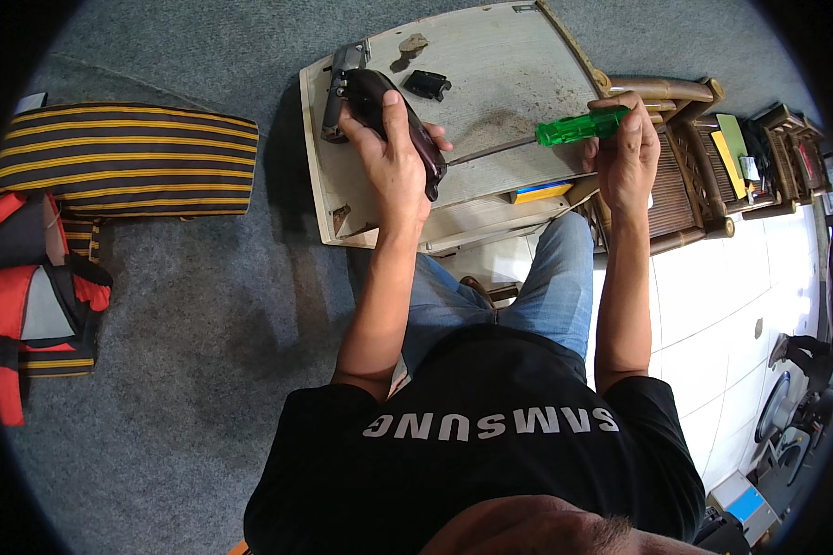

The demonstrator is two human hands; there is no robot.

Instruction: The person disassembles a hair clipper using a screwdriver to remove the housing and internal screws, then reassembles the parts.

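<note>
My left hand (393, 157) is closed around a dark maroon hair clipper (371, 88), holding it tilted above the small whitish table (491, 46). With its fingertips, my right hand (629, 153) grips the green handle of a screwdriver (578, 127). The screwdriver's long shank points left, and its tip meets or nearly meets the clipper's lower end; exact contact is too small to tell. A small black plastic piece (428, 86) lies on the tabletop beyond my left hand. Next to the clipper's far end is a grey and black device (344, 69), partly hidden.
Brown crumbs and stains mark the tabletop. A yellow and blue box (541, 192) sits under its near edge. Bamboo furniture (680, 176) stands to the right, close to my right hand. At left are a striped cushion (130, 157) and red and black cloth (28, 287) on grey carpet.
</note>
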